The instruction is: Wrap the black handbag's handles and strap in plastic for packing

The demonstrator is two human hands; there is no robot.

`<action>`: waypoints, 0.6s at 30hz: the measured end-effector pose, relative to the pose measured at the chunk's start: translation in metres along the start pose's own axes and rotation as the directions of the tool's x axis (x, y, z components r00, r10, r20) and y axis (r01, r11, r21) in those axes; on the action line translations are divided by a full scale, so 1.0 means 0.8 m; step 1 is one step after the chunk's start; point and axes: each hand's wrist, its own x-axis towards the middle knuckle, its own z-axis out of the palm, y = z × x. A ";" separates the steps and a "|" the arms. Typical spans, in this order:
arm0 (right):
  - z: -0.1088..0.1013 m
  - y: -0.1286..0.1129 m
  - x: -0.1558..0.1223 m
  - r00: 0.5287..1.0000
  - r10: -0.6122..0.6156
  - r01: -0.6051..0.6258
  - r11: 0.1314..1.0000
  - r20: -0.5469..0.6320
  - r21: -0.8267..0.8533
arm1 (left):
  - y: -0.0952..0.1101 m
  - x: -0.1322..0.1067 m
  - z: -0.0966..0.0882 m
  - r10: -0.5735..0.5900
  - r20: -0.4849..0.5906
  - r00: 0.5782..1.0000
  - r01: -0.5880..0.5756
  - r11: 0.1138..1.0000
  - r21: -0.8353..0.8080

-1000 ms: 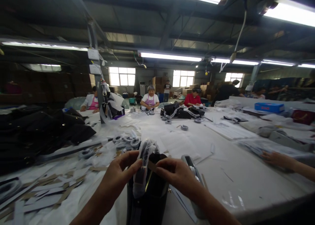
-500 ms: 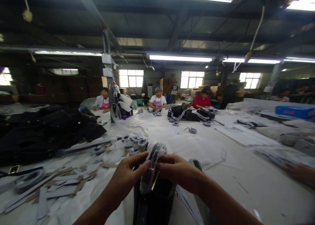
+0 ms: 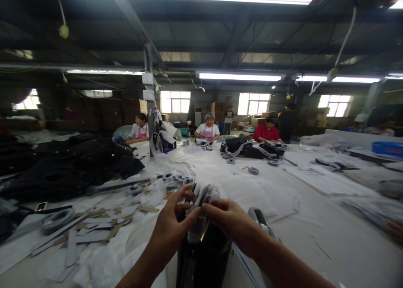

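Observation:
Right in front of me stands a black bag (image 3: pixel 206 265) with a gold-coloured metal edge near its top. Above it rises a strap wrapped in clear and white film (image 3: pixel 209 192). My left hand (image 3: pixel 176 216) grips this wrapped strap from the left, thumb pressed on it and the index finger raised over the far side. From the right, my right hand (image 3: pixel 234 221) pinches the same wrapping between thumb and fingers. Part of the strap is hidden behind my fingers. A grey tape dispenser-like object (image 3: pixel 260 218) lies just beyond my right wrist.
Grey and brown card strips (image 3: pixel 91 231) lie scattered at left, before a heap of black bags (image 3: pixel 72 162). Several grey coiled rolls (image 3: pixel 171 179) sit ahead. Co-workers (image 3: pixel 206 130) sit across the table. Another person's hand (image 3: pixel 395 227) is at far right.
The view has turned slightly left, so everything sits further right. My left fingers have lifted and spread a little on the wrapped strap; my right hand keeps its pinch.

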 end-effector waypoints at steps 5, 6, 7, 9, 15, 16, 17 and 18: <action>-0.005 -0.007 0.000 0.993 0.061 -0.058 0.998 0.100 -0.035 | -0.009 0.000 0.014 -0.151 -0.088 0.985 0.117 0.944 -0.307; -0.007 -0.009 0.001 0.992 0.069 -0.064 0.997 0.102 -0.048 | -0.009 0.000 0.016 -0.154 -0.066 0.986 0.123 0.933 -0.339; -0.009 -0.010 0.001 0.992 0.077 -0.072 0.996 0.100 -0.060 | -0.008 0.000 0.017 -0.152 -0.044 0.987 0.126 0.924 -0.361; -0.013 -0.012 0.002 0.991 0.092 -0.086 0.994 0.096 -0.066 | -0.006 0.000 0.019 -0.145 -0.024 0.989 0.126 0.921 -0.369; -0.020 -0.007 -0.009 0.984 0.118 -0.152 0.950 0.135 0.274 | -0.003 -0.004 0.020 -0.139 -0.103 0.985 0.100 0.943 -0.318; -0.018 -0.005 -0.013 0.988 0.094 -0.127 0.945 0.119 0.303 | -0.003 -0.005 0.019 -0.139 -0.110 0.984 0.098 0.944 -0.315; -0.016 -0.003 -0.017 0.993 0.067 -0.095 0.947 0.100 0.308 | -0.002 -0.006 0.019 -0.141 -0.115 0.983 0.099 0.946 -0.310; -0.011 -0.001 -0.021 0.996 0.039 -0.061 0.954 0.082 0.294 | -0.002 -0.007 0.018 -0.139 -0.117 0.983 0.099 0.949 -0.299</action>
